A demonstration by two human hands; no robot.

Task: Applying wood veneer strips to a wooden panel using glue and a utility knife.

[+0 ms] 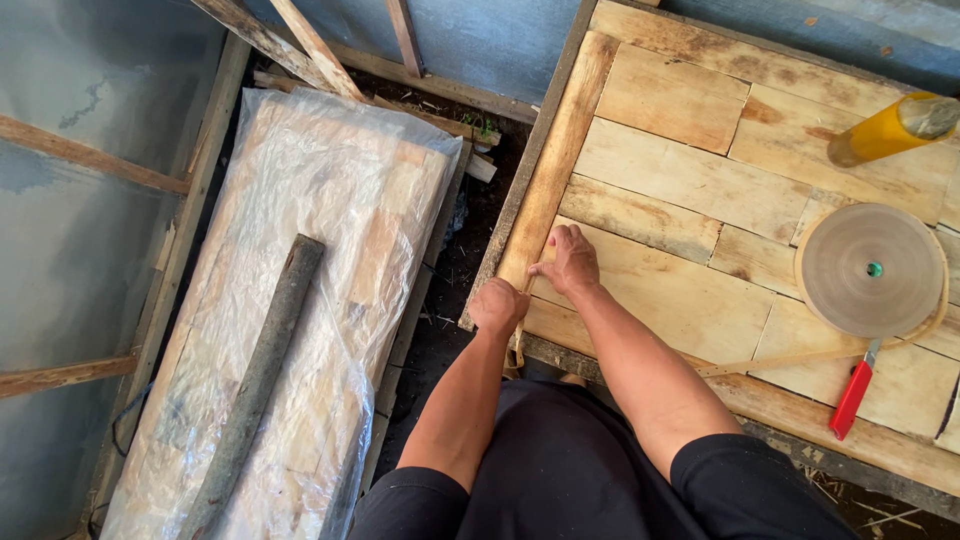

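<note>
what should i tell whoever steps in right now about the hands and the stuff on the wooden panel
Left hand: closed in a fist at the panel's near corner, gripping a thin tan strip.
Right hand: fingers spread, pressing flat on the wooden panel beside the edge board.
The strip runs along the near edge to the tape roll, which lies flat on the panel.
A red-handled tool lies below the roll; a yellow tube lies at the far right.
A plastic-wrapped panel with a pole on it lies to the left.

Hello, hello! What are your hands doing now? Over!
Left hand fisted on tape strip at panel edge. Right hand flat on panel. Tape roll apart, nothing blocking.
</note>
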